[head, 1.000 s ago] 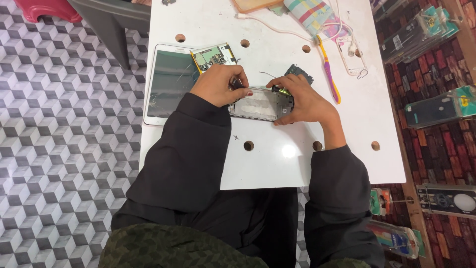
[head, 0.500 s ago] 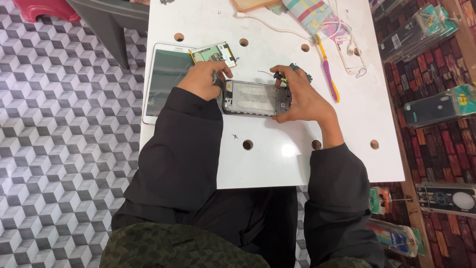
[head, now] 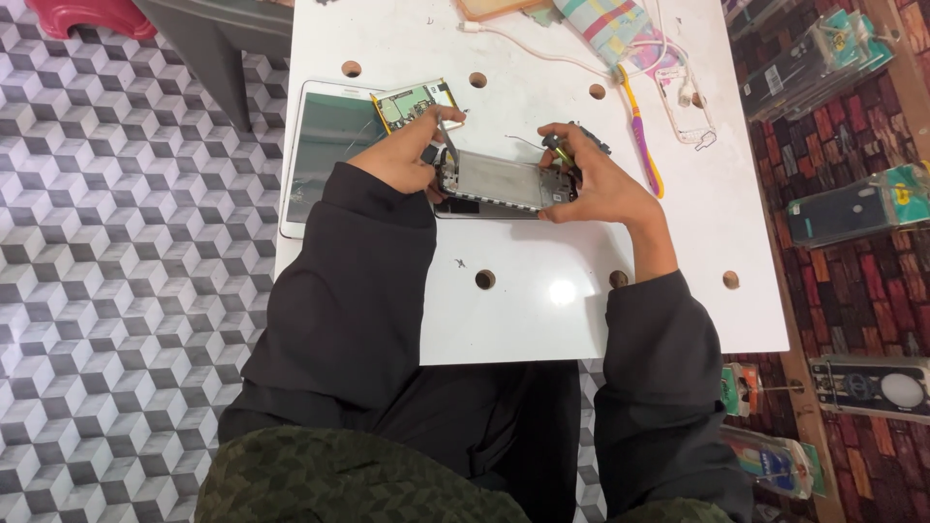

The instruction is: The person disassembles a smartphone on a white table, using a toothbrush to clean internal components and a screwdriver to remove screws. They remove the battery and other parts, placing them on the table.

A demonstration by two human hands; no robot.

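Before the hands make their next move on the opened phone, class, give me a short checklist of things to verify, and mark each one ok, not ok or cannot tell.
1. Opened phone lies flat on the white table: ok.
2. Right hand steadies the phone's right end: ok.
3. Left hand holds a thin metal tool at the phone's left end: ok.
4. Tool tip seated on a part: cannot tell, too small.
5. Tablet fully on the table: not ok, it overhangs the left edge.
6. Loose circuit board lies apart from the phone: ok.
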